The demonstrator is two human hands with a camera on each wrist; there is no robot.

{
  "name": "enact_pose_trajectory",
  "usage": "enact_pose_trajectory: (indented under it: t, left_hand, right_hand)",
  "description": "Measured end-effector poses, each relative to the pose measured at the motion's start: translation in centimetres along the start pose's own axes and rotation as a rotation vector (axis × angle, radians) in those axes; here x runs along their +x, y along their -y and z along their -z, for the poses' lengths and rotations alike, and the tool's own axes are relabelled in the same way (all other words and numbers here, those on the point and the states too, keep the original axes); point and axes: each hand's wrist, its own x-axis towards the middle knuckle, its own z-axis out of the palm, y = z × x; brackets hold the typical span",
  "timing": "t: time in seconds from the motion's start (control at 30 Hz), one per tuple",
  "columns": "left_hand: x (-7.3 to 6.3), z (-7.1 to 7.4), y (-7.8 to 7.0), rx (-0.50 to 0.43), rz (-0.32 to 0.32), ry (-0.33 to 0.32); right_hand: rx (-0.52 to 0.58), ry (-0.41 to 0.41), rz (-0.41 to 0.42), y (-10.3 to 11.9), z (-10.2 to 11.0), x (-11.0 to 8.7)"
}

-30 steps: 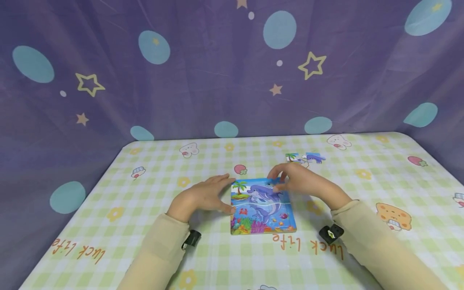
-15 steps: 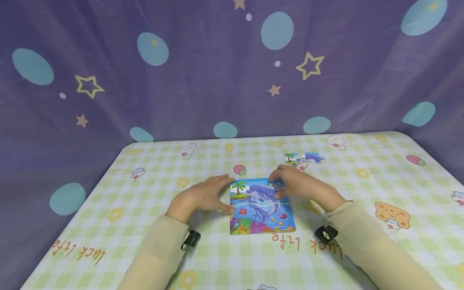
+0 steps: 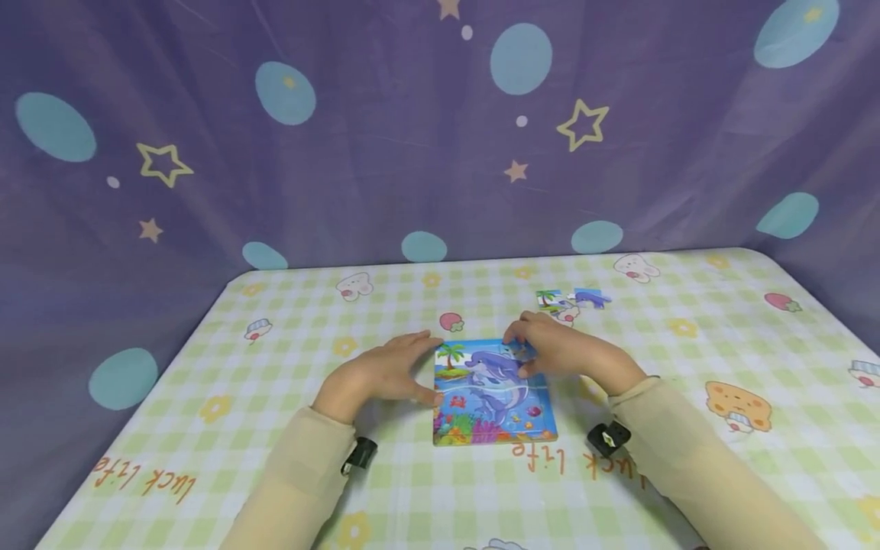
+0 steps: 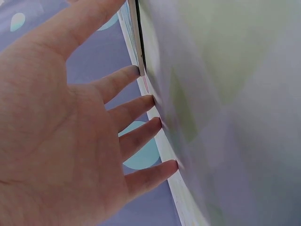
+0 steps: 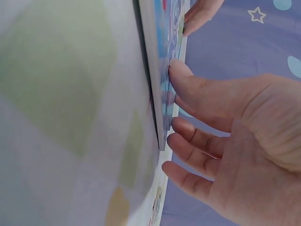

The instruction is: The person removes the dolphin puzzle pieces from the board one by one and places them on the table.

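Note:
A square dolphin jigsaw puzzle point(image 3: 481, 416) lies flat on the table, its picture showing a palm tree, a crab and coral. My left hand point(image 3: 385, 374) steadies its left side, with thumb and index finger spread along that edge. In the left wrist view the other fingers point(image 4: 148, 179) extend fairly straight, tips on the cloth. Over the puzzle's upper right corner, my right hand point(image 3: 567, 347) has thumb and index finger bent around a puzzle piece point(image 3: 520, 353). Much of that piece is hidden by the hand. The right wrist view shows the thumb point(image 5: 188, 82) against the puzzle surface.
Behind the right hand lie loose puzzle pieces, one with a palm tree point(image 3: 548, 298) and one with a dolphin point(image 3: 590, 299). A checked cloth point(image 3: 275, 428) covers the table, and a purple curtain point(image 3: 371, 153) hangs beyond its far edge.
The right hand has lowered slightly onto the puzzle's upper right corner, its fingers now nearer the surface. The left hand stays along the left edge. The head view has shifted a little.

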Motion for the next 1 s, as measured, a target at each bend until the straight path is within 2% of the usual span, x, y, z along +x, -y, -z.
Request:
enact_pose_trajectory:
  t: [0.37, 0.53, 0.8, 1.0]
  left_hand:
    - [0.04, 0.35, -0.09, 0.004, 0.001, 0.009]
    - [0.06, 0.46, -0.15, 0.013, 0.006, 0.011]
    - [0.04, 0.35, -0.26, 0.018, 0.0, 0.014]
    - [0.06, 0.07, -0.12, 0.0, 0.001, 0.018]
  right_hand:
    - [0.025, -0.035, -0.045, 0.1, 0.26, -0.09]
    - [0.06, -0.043, -0.013, 0.16, 0.55, -0.16]
    - [0.082, -0.103, 0.038, -0.25, 0.86, -0.14]
    - [0.109, -0.096, 0.073, -0.48, 0.8, -0.11]
